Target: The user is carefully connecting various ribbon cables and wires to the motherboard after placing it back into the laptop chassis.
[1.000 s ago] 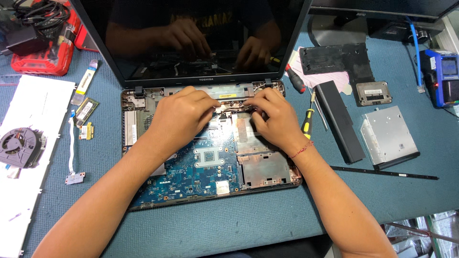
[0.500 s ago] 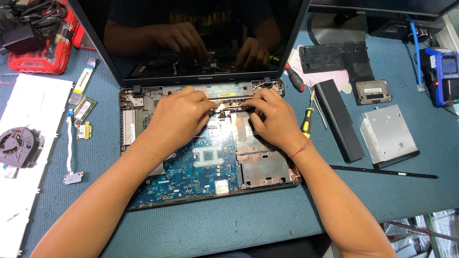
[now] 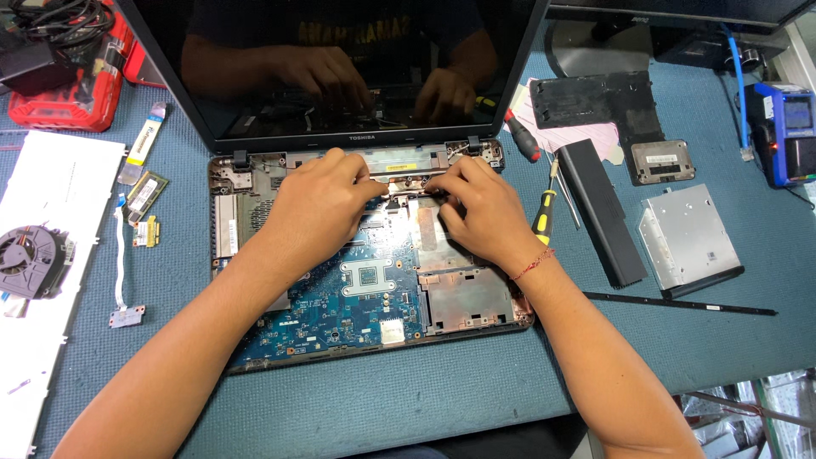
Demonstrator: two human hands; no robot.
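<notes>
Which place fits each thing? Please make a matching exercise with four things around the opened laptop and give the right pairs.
Things:
1. cooling fan
2. optical drive
3. yellow-handled screwdriver
4. both hands

Places:
A. just right of the laptop base
B. on the white sheet, far left
C. on the laptop base, near the hinge
D. far right, beyond the black battery

Pairs: 1-B, 2-D, 3-A, 4-C

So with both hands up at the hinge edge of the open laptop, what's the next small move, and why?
Probably ease the small part free with the fingertips: the left hand and right hand meet at one spot near the hinge on the laptop base, both empty, with the screwdriver lying unused beside it.
</notes>
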